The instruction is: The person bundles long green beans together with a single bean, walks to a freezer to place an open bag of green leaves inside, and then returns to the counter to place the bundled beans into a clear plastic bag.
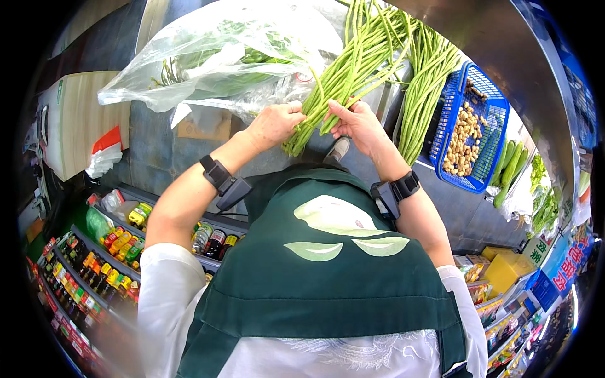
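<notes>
A bundle of long green yardlong beans [350, 61] lies over the counter edge, its near ends sticking out towards me. My left hand [279, 124] pinches bean ends at the bundle's left side. At its right side, my right hand [355, 124] has its thumb and fingers around a few bean ends. A second pile of yardlong beans [423, 90] lies to the right, its ends hanging over the edge. Left of the bundle, a clear plastic bag [203, 52] covers leafy greens [264, 45].
Right of the beans stands a blue plastic basket [501, 111] holding peanuts in shells [461, 151]. Green cucumbers or gourds [513, 163] and leafy vegetables [543, 208] lie beyond it. Shelves of bottles [123, 245] stand at the lower left. A cardboard piece [203, 126] lies below the counter.
</notes>
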Demonstrator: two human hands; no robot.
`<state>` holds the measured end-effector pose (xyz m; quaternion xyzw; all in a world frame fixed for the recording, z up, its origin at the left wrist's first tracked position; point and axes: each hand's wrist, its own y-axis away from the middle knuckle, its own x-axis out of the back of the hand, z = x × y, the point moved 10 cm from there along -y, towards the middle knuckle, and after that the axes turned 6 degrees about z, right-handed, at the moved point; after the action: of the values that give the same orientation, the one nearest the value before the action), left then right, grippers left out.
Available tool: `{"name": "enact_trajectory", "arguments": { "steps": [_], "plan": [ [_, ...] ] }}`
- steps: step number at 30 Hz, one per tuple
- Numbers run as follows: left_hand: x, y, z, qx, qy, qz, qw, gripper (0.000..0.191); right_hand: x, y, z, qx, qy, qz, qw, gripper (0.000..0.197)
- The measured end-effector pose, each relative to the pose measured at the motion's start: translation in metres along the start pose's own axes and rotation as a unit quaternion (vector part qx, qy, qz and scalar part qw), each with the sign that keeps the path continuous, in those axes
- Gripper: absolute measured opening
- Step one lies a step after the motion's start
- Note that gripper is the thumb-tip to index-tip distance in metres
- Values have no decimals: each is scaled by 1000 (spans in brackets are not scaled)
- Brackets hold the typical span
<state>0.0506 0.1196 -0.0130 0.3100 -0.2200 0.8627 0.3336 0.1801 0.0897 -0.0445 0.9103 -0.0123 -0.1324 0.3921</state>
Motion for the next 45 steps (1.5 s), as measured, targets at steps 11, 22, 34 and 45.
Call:
{"name": "enact_trajectory", "arguments": {
  "steps": [11, 22, 34, 45],
  "plan": [
    [-20, -12, -6, -51, 70, -23, 996, 16, -3, -6, 2, 21, 3, -40, 999, 20],
    [-28, -8, -17, 190, 306, -163, 918, 10, 7, -18, 0, 47, 69, 78, 993, 17],
    [-8, 3, 36, -210, -32, -20, 977, 18, 9, -9, -7, 85, 65, 121, 987, 16],
    [-25, -5, 20, -225, 5, -85, 971, 16, 9, -15, -1, 60, 74, 117, 989, 17]
  ]
}}
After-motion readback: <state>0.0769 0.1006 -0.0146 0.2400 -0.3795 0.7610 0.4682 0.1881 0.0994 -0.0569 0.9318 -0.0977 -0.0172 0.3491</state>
